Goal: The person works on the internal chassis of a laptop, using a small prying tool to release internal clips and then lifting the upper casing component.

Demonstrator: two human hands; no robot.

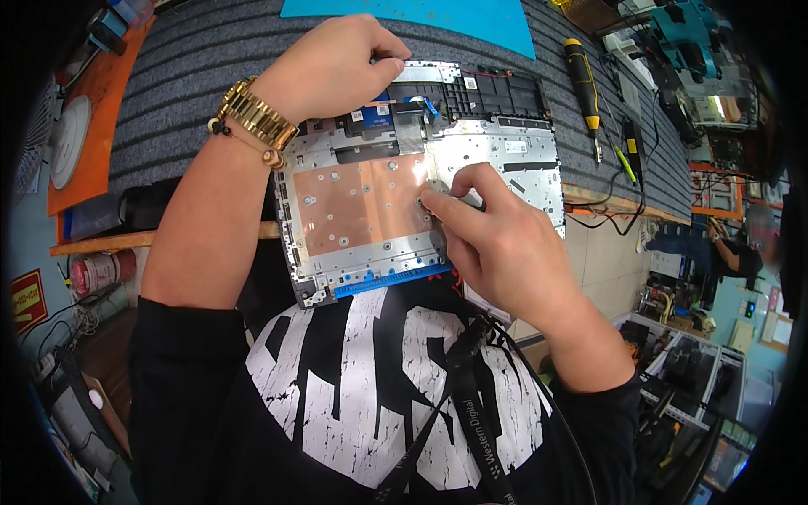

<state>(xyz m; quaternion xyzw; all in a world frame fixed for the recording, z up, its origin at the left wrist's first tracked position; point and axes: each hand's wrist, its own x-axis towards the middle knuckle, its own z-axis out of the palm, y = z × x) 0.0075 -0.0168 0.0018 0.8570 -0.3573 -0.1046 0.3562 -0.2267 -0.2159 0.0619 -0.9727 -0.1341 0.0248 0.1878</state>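
Observation:
A stripped laptop chassis panel [471, 145] tilts at the workbench's near edge, its inner side up. It is silver metal with screw posts, a large copper-coloured sheet [349, 210] and a black section along the far right. My left hand [341, 67] reaches across the far left part, fingers curled and closed at its far edge, fingertips partly hidden. My right hand [509, 240] is over the middle right, thumb and forefinger closed against the surface beside the copper sheet's right edge. Whatever is between those fingers is hidden. A blue strip [391, 282] lines the near edge.
The bench has a grey ribbed mat [202, 93] and a light-blue mat [412, 18] at the back. To the right lie a yellow-and-black screwdriver [582, 84] and a thin cabled tool [629, 150]. A white disc [71, 141] sits on an orange board at left. Another person [724, 252] is far right.

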